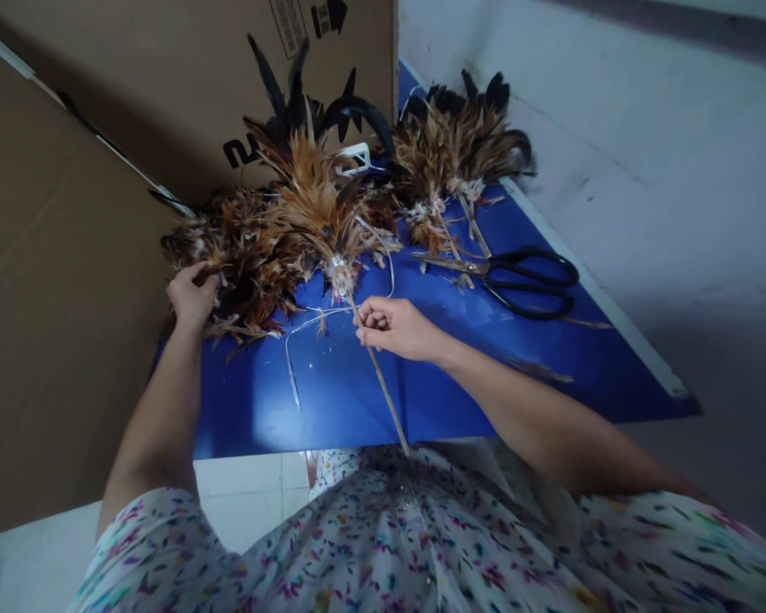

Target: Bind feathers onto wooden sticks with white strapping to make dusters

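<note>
Patterned clothing (370, 545) fills the foreground, before a blue tabletop (248, 426). Right hand (392, 328): fingers curled around a thin stick (385, 396), just below the feather bundle (312, 200) at its far end; the low grip presumably steadies the bundle without crushing its plumes. Left hand (192, 296): fingers bent at the edge of a feather heap (248, 255); whether they pinch any cannot be told. Scissors (533, 281) lie rightward, apart from both hands, probably for easy reach. Beyond stands cardboard (185, 77).
</note>
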{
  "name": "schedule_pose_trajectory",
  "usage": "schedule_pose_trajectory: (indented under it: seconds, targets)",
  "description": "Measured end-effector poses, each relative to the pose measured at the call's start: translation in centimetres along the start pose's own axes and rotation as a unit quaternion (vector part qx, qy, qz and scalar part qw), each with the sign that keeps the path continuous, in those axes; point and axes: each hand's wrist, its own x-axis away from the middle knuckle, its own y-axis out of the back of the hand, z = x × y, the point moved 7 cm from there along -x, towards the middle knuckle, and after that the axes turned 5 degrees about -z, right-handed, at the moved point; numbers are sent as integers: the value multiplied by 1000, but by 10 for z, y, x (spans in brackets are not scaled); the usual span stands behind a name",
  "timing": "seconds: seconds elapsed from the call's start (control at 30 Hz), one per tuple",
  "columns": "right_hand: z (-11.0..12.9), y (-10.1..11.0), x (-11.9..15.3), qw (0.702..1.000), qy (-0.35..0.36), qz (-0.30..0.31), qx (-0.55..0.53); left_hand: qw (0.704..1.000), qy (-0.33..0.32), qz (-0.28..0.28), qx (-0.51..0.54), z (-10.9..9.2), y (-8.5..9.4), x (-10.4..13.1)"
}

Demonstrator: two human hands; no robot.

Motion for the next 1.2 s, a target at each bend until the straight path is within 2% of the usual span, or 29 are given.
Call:
schedule_pose_trajectory:
  seconds: [0.07,0.2,0.27,0.33,0.4,0.47,0.57,0.67,0.73,0.83,0.97,1.1,1.2]
  targets:
    - [0,0,-1,1000,2,0,-5,998,-45,41,-2,-30,-1,16]
    - [3,3,-3,1000,8,-5,-11,976,-117,182,20,-80,-8,48]
    - [4,6,-5,1000,13,-13,-18,958,-122,256,44,-94,-11,60]
    - [7,8,-6,999,21,-20,-27,948,-88,300,66,-98,-12,65]
    - [9,10,-6,999,29,-25,-35,949,-61,298,82,-101,-9,63]
    - [11,12,-6,998,34,-30,-40,956,-78,271,81,-109,-5,56]
    - [13,14,-7,998,32,-36,-43,948,-193,253,23,-131,-8,48]
    - [14,16,-8,998,28,-45,-40,897,-332,282,-72,-150,-26,52]
    - [14,18,-9,998,29,-49,-39,871,-373,286,-144,-151,-40,52]
    - [13,18,-9,998,34,-47,-38,841,-390,295,-232,-145,-60,49]
    - [11,18,-10,998,41,-42,-32,806,-418,324,-265,-136,-78,50]
    - [10,18,-10,997,48,-42,-32,805,-418,317,-278,-130,-78,47]
    - [11,17,-9,998,46,-39,-36,830,-402,304,-241,-129,-67,44]
